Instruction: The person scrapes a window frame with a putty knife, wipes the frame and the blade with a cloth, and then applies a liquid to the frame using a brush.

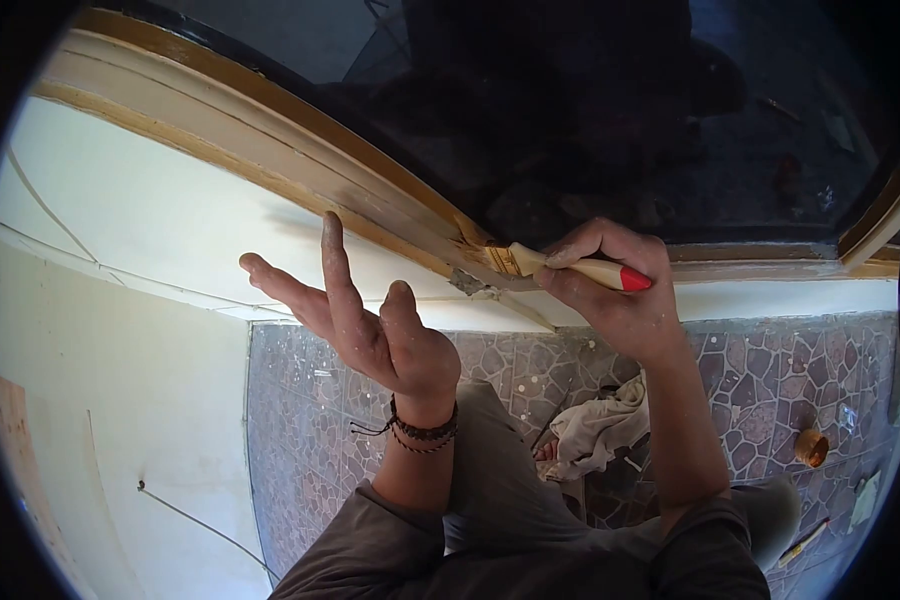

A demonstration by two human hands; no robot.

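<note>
My right hand (615,285) is closed around a paintbrush (595,271) with a pale wooden handle and a red end. The brush's bristles touch the brown-and-beige window frame (270,140), near a rough, chipped spot (467,283) on its lower edge. To the left, my left hand (370,325) is raised with its fingers spread and holds nothing. It is in front of the pale wall below the frame, with dark braided bracelets on its wrist. Dark glass (570,120) fills the frame and shows dim reflections.
Below is a stone-patterned floor (760,380) with paint spots. A crumpled cloth (600,430) lies near my legs. At the right are a small orange-brown container (812,448) and another brush (803,543). A thin cable (205,525) hangs at the lower left wall.
</note>
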